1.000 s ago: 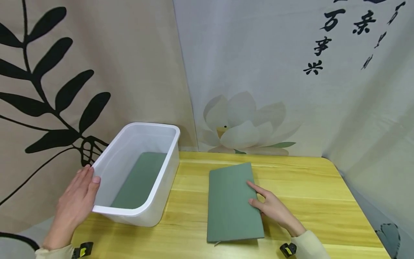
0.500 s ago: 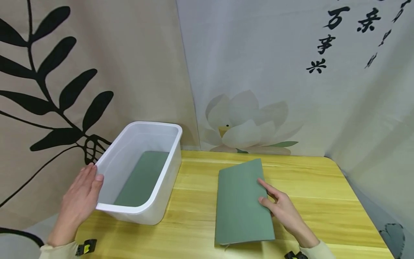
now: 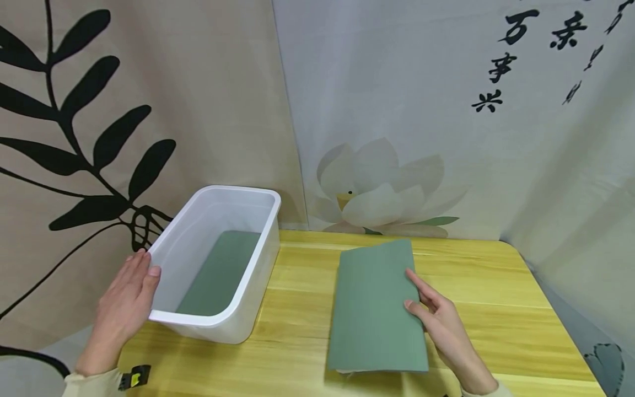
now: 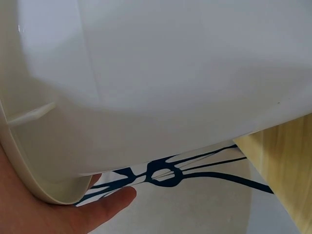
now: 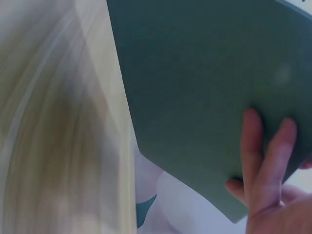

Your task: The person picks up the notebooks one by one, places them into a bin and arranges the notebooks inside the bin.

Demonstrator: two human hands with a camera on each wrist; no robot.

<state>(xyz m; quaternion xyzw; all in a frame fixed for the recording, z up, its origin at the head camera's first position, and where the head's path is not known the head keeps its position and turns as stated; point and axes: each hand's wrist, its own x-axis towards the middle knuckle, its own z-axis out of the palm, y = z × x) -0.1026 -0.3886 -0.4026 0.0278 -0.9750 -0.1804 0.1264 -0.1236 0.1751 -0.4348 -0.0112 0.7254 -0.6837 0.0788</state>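
Observation:
My right hand point(image 3: 446, 320) pinches a green soft-cover notebook point(image 3: 377, 309) by its right edge, thumb and a finger on the front cover. The notebook is tilted over the wooden table, its shadow falling below it; in the right wrist view fingers point(image 5: 275, 151) lie against its dark green back cover point(image 5: 190, 87). At the left my left hand point(image 3: 126, 303) rests with straight fingers on the rim of a white plastic bin point(image 3: 268, 259). A flat green piece, the same colour as the notebook, lies on the bin's floor. Seen from the left wrist, the bin's outer wall point(image 4: 170, 73) fills most of the view.
The yellow wooden table point(image 3: 292, 353) carries the bin at its left side. Behind it hang cloth curtains point(image 3: 377, 82) printed with black leaves, a lotus and dark characters. A black cable point(image 3: 35, 355) curves at the lower left.
The right hand has drawn the notebook rightward and lifted and tilted it toward me. Its far edge now looks bent. The left hand stays at the bin's rim, and the view has shifted slightly.

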